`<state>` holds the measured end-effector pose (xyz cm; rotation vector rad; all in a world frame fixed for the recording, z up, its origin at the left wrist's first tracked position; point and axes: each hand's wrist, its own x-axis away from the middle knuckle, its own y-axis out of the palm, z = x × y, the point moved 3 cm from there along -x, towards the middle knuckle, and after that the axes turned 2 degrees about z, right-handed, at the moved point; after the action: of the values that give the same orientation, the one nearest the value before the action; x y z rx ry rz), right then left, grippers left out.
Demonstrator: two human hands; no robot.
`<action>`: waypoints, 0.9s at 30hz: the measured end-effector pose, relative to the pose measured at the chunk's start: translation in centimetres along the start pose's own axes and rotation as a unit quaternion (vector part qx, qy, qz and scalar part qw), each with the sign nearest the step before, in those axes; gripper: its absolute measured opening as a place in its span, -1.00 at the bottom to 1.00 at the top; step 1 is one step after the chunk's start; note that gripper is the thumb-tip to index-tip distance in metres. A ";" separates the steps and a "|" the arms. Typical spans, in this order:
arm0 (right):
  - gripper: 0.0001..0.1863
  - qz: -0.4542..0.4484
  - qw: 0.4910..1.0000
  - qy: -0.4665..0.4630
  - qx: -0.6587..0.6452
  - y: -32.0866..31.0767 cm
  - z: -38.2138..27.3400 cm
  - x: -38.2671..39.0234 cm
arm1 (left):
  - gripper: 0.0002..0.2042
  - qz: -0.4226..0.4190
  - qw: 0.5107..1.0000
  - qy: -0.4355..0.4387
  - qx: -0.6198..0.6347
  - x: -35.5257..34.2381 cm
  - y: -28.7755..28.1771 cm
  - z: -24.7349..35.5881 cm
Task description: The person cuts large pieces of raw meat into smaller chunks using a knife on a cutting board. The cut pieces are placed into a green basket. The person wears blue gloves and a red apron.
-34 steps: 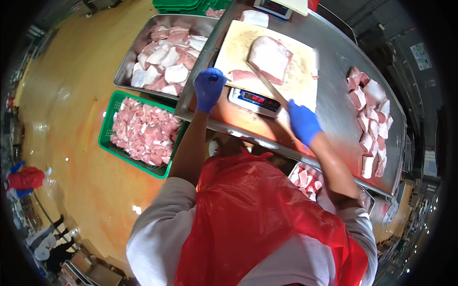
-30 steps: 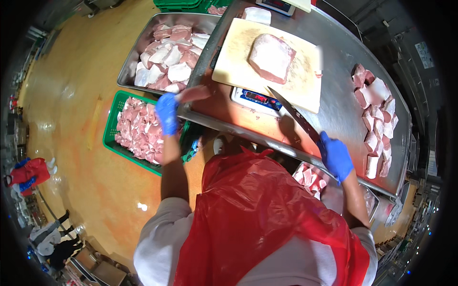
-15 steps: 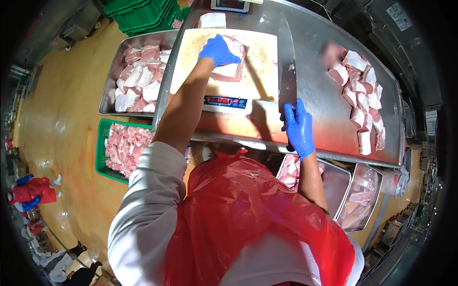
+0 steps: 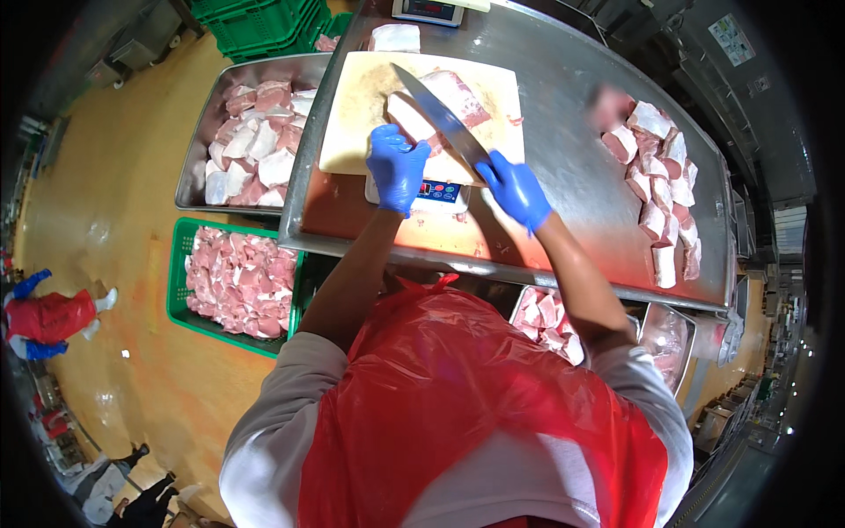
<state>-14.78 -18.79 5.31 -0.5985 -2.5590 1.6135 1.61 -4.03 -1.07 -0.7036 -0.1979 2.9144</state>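
Note:
A slab of raw meat (image 4: pixel 459 95) with a white fat layer lies on the cream cutting board (image 4: pixel 356 88). My left hand (image 4: pixel 396 172), in a blue glove, grips the near left end of the meat with curled fingers. In my right hand (image 4: pixel 519 192), also gloved in blue, is the handle of a large knife (image 4: pixel 437 113). Its long blade slants across the meat, tip pointing far left. Whether the edge has gone into the flesh I cannot tell. Under the board's near edge sits a scale (image 4: pixel 440 195), its display partly covered by my left hand.
Several cut meat chunks (image 4: pixel 669 180) are heaped on the right of the steel table (image 4: pixel 563 132). A single piece (image 4: pixel 395 38) lies beyond the board. At left are a steel tub of chunks (image 4: pixel 195 158) and a green crate of trimmings (image 4: pixel 180 290). Another person (image 4: pixel 53 315) is far left.
The meat has been turned on the board. My left hand has come nearer to its near end, and my right hand has brought the knife from the table over the meat.

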 end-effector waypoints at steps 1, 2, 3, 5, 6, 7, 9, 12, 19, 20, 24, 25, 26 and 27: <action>-0.72 -0.006 0.999 -0.028 -0.020 0.1 0.0 -2.0 | -0.68 -0.015 0.999 -0.039 0.035 0.5 0.2 0.6; -0.73 -0.008 0.998 -0.063 -0.007 0.7 0.8 -4.0 | -0.70 -0.031 0.994 -0.076 0.070 0.9 0.2 1.9; -0.72 -0.012 0.996 -0.091 0.007 0.8 0.0 -5.5 | -0.72 -0.043 0.987 -0.114 0.101 1.3 -0.1 2.4; -0.72 -0.040 0.990 -0.137 0.019 1.0 -2.9 -8.2 | -0.75 -0.018 0.994 -0.028 0.101 2.5 -1.7 -0.5; -0.72 -0.060 0.987 -0.146 0.021 1.1 -4.1 -9.1 | -0.76 -0.009 0.987 -0.015 0.158 3.3 -2.2 -2.7; -0.72 -0.079 0.985 -0.149 0.021 1.0 -4.4 -9.6 | -0.79 -0.012 0.989 -0.048 0.136 3.5 -3.2 -2.5; -0.71 -0.108 0.979 -0.164 0.047 0.7 -3.8 -9.1 | -0.84 -0.001 0.996 -0.072 0.061 3.8 -5.8 -0.8; -0.71 -0.161 0.963 -0.159 0.145 -1.8 0.2 -6.4 | -0.88 0.042 0.996 -0.061 -0.053 3.9 -10.1 -1.3; -0.78 -0.203 0.936 -0.116 0.265 -11.2 13.1 1.4 | -0.88 0.070 0.984 -0.029 -0.164 2.0 -13.5 -1.3; -0.80 -0.189 0.943 -0.104 0.253 -11.3 13.1 2.0 | -0.82 0.030 0.989 -0.019 -0.145 1.9 -11.8 -0.8; -0.82 0.023 0.989 -0.123 0.084 -6.6 9.2 1.7 | -0.69 -0.095 0.995 0.004 -0.002 2.2 -3.4 2.7; -0.82 0.060 0.988 -0.121 0.081 -5.1 7.4 1.0 | -0.75 -0.106 0.989 0.098 0.034 2.5 -1.0 1.0; -0.79 0.066 0.993 -0.096 0.031 -3.9 5.8 0.9 | -0.83 -0.188 0.946 0.168 -0.203 2.4 1.4 -0.2; -0.79 0.040 0.999 -0.016 0.027 -2.6 5.9 1.0 | -0.86 -0.246 0.839 0.281 -0.395 2.6 4.1 -1.2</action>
<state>-17.91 -24.53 4.80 -0.6861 -2.5343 1.7248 -0.55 -7.50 -3.99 -1.3227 -1.3150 1.9454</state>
